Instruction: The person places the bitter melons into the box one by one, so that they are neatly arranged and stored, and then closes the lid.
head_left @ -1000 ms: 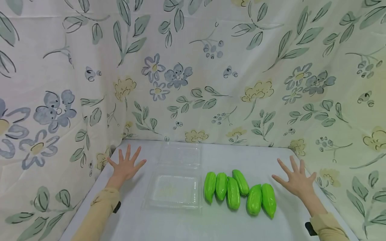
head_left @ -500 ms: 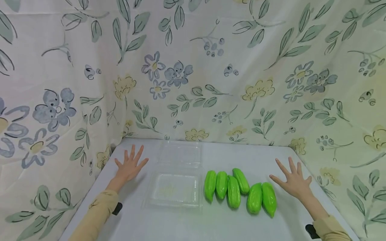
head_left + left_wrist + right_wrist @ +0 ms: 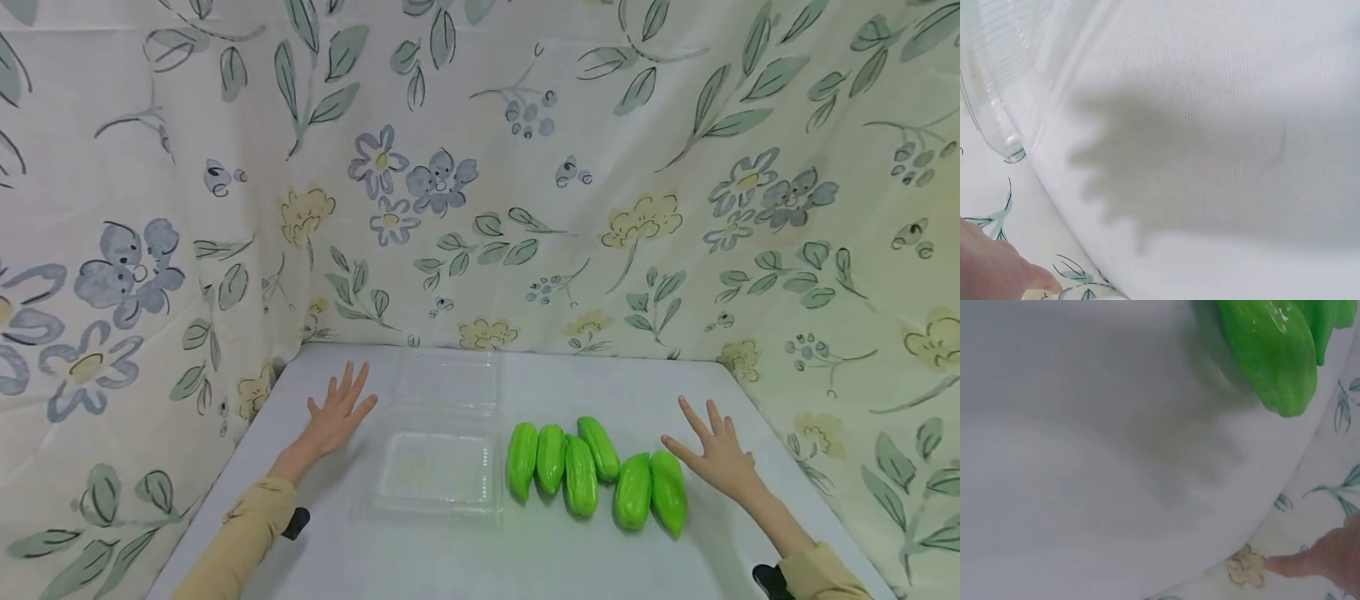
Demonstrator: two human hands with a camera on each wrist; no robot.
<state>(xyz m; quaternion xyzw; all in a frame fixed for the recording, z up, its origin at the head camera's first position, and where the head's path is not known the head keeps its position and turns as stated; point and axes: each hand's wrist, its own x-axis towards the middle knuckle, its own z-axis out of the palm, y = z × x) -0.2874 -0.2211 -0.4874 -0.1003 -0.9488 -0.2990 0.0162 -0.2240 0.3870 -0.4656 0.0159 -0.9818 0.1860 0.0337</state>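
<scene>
Above the table's left side hovers my left hand (image 3: 332, 421), fingers spread and holding nothing. Just right of it lies a clear plastic clamshell box (image 3: 437, 471) with its lid (image 3: 446, 382) folded back toward the far edge. Several glossy green vegetables, perhaps bitter melons or chayote-like gourds (image 3: 581, 477), lie in a loose row right of the box. Beyond the rightmost green vegetable (image 3: 667, 493) my right hand (image 3: 720, 458) hangs over the table, fingers apart, with nothing in it. In the right wrist view that green vegetable (image 3: 1275, 356) shows close up; only part of each hand appears in the wrist views.
The white table (image 3: 570, 567) ends at a floral curtain (image 3: 487, 208), which rises behind it and along both sides. Shadows of the hands fall on the tabletop. Dark wrist straps (image 3: 297, 523) show below both sleeves.
Both hands have moved slightly inward, the left rightward and the right leftward, and have turned somewhat. The box and green vegetables stay where they were on the table.
</scene>
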